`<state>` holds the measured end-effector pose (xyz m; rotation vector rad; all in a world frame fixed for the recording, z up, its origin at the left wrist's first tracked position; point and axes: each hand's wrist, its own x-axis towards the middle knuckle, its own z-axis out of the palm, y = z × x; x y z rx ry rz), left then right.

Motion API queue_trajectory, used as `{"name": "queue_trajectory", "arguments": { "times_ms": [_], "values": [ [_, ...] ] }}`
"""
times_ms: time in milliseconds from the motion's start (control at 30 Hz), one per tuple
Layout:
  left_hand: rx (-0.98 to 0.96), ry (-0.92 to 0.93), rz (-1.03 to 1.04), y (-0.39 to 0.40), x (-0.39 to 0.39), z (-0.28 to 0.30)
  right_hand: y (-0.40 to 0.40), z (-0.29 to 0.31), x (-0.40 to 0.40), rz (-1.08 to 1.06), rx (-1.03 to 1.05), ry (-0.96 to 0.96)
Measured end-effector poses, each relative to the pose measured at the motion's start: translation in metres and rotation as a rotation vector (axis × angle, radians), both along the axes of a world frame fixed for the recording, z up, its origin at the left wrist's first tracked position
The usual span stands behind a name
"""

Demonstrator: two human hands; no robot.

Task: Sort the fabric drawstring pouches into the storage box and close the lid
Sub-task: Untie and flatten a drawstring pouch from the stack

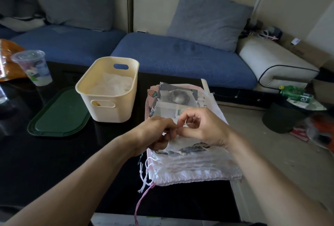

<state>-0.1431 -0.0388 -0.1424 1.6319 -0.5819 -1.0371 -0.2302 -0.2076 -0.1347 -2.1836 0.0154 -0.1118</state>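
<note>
Both hands, left (159,133) and right (202,128), pinch cord above pouches (189,164), right of box (108,88). Step: picking top pouch. Next: carry into box; lid (59,115) left of box.

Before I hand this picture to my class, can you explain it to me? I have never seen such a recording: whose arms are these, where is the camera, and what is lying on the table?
There is no machine here. A person wears one wide-angle camera on the head, looking down at their own bare hands. The left hand and right hand both pinch a thin white cord above a stack of fabric drawstring pouches on the dark table. To the left stands a cream storage box, open, with something white already inside. Its green lid lies flat beside it. A plastic cup stands further left. Behind is a blue sofa.
</note>
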Motion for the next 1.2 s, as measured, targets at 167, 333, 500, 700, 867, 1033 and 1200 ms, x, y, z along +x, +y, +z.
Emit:
{"name": "queue_trajectory", "arguments": {
  "times_ms": [167, 333, 500, 700, 867, 1033, 1200],
  "values": [
    [-0.011, -0.065, 0.053, 0.000, -0.001, -0.002, 0.004, -0.002, 0.004, -0.037, -0.090, -0.093],
    [-0.053, -0.190, 0.091, 0.000, -0.003, -0.006, 0.008, -0.004, 0.006, -0.037, -0.235, -0.133],
    [-0.016, -0.208, 0.032, 0.001, -0.003, -0.008, 0.008, -0.002, 0.006, -0.002, -0.272, -0.079],
    [-0.024, -0.340, 0.005, 0.002, -0.004, -0.011, 0.005, -0.003, 0.005, 0.003, -0.264, -0.042],
    [-0.107, -0.367, 0.139, -0.005, -0.009, -0.010, 0.005, -0.001, 0.008, -0.092, -0.154, -0.151],
    [-0.168, -0.169, 0.193, -0.007, -0.005, -0.004, 0.007, 0.002, 0.006, -0.104, -0.060, -0.178],
    [-0.111, -0.149, 0.160, -0.003, 0.003, -0.007, 0.007, -0.001, 0.003, -0.050, -0.041, -0.072]
  ]
}}
